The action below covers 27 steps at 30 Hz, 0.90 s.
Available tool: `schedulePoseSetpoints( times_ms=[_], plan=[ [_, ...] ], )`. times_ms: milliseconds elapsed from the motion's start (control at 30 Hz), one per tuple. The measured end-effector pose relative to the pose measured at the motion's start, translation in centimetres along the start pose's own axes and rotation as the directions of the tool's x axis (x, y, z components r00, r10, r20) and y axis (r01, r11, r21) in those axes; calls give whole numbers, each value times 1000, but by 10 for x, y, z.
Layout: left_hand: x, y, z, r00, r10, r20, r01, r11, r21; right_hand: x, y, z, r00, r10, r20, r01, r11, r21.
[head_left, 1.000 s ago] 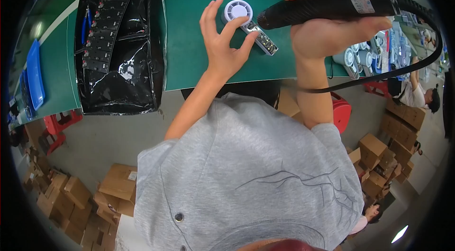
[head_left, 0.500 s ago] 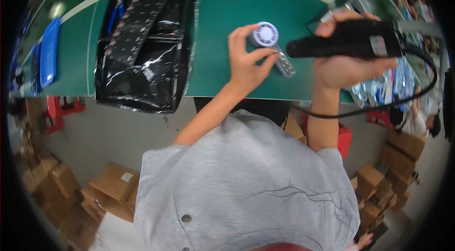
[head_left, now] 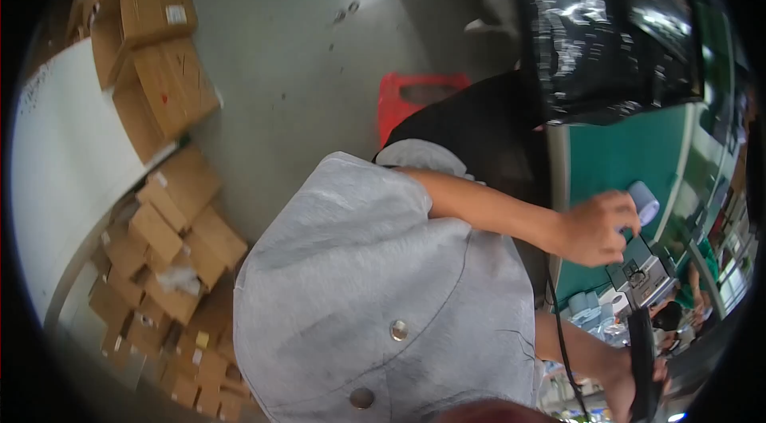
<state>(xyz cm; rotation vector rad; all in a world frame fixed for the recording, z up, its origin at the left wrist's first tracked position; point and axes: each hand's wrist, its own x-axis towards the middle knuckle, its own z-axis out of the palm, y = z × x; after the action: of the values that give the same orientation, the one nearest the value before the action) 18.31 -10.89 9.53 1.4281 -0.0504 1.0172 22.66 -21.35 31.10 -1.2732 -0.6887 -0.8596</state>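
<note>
"What was in the room?"

"Cardboard boxes (head_left: 155,231) were piled on the grey floor (head_left: 303,48), and a red plastic stool (head_left: 390,104) stood near the green worktable (head_left: 586,160). Shiny black plastic sheeting (head_left: 574,40) lay across one part of it."

"And the small lilac fan (head_left: 645,203)?"

"It was at the worktable, just beside the left hand (head_left: 594,227). The fingers were bent, but I could not tell whether they gripped it."

"What about the right hand (head_left: 621,379)?"

"It was closed around a black hand tool (head_left: 642,359), well apart from the fan. A black cable (head_left: 563,343) hung nearby."

"How far was the work?"

"I would judge it unfinished, because the tool was in use of the hand. The fan's handle was hidden, so I could not say what was completed. Pale blue parts (head_left: 586,307) lay farther along; whether finished or waiting, I could not tell."
</note>
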Motion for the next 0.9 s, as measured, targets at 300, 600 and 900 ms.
schedulePoseSetpoints(
  times_ms=[300, 600, 900],
  plan=[
    [-23, 9, -40, 943, -295, 152, 322, 925, -204, -26, 1, 18, 996, -89, -11, 84, 974, -211],
    [-16, -13, -37, 943, -292, 160, 314, 940, -135, -17, -23, -35, 973, -147, -178, 70, 922, -380],
    [-4, -1, -10, 925, -155, 346, 161, 987, 12, -41, -36, -27, 989, 149, -16, -149, 989, 7]
  ],
)
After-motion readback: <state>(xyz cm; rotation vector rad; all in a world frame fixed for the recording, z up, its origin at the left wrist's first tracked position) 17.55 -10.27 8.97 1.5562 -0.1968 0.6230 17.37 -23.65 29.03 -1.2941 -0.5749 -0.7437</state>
